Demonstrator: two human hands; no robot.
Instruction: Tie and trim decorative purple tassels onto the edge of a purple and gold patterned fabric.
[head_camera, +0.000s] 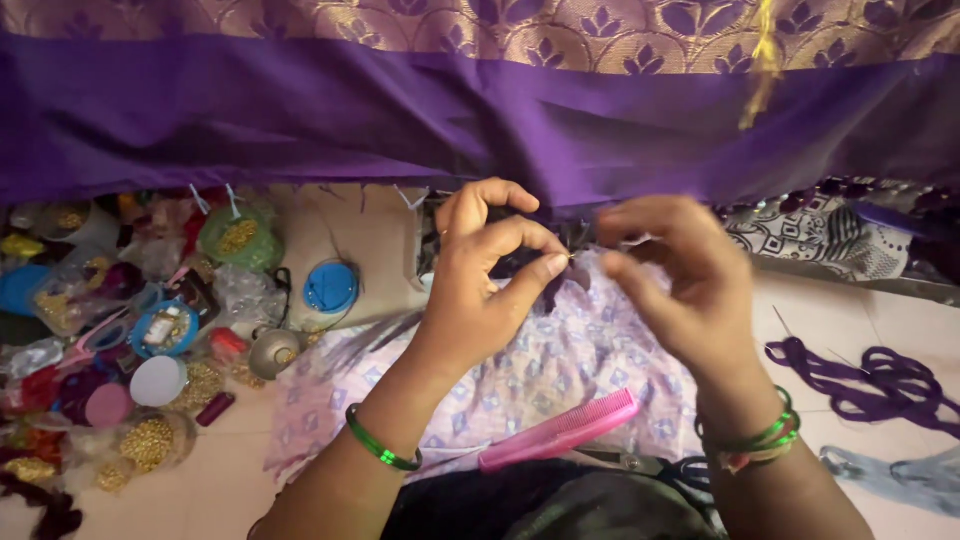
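While 2 hands are working under the hanging purple cloth (300, 120), the left hand (480, 290) is pinching a thin needle (570, 257) between thumb and forefinger. The right hand (680, 280) is curling its fingers just beside it, and what it is pinching I cannot tell. The needle is sitting between both hands, at the cloth's lower edge. 1 pink comb (560, 430) is lying below, on the floral cloth (540, 370). 1 green bangle (380, 445) is circling the left wrist.
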